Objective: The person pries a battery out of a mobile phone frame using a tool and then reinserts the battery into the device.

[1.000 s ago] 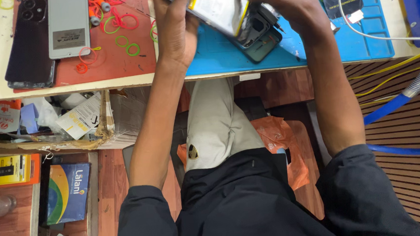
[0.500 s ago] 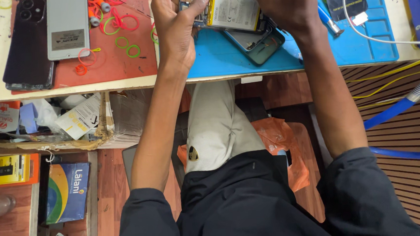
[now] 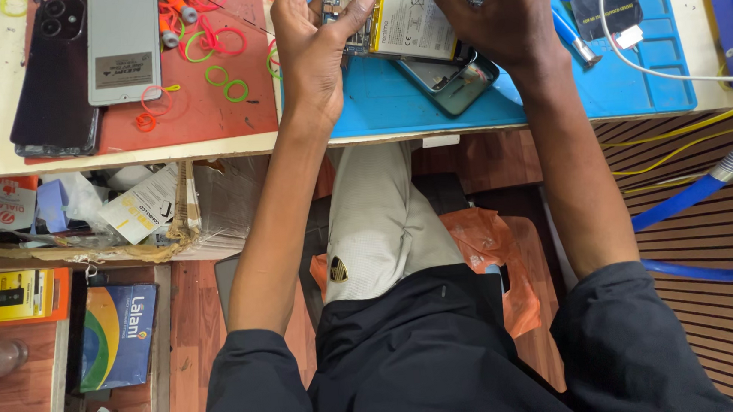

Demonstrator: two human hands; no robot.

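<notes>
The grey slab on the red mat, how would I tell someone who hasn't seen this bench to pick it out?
Start at the red mat on the bench's left part, beside the blue mat where both hands work. On it lie two phone-shaped pieces side by side. The grey slab is the right-hand one: pale, flat, with a small dark label, while its neighbour, the dark phone, is glossy with camera lenses.

opened phone (image 3: 388, 15) cut off by top edge, partly hidden under both hands (image 3: 312, 46), label print unreadable
</notes>
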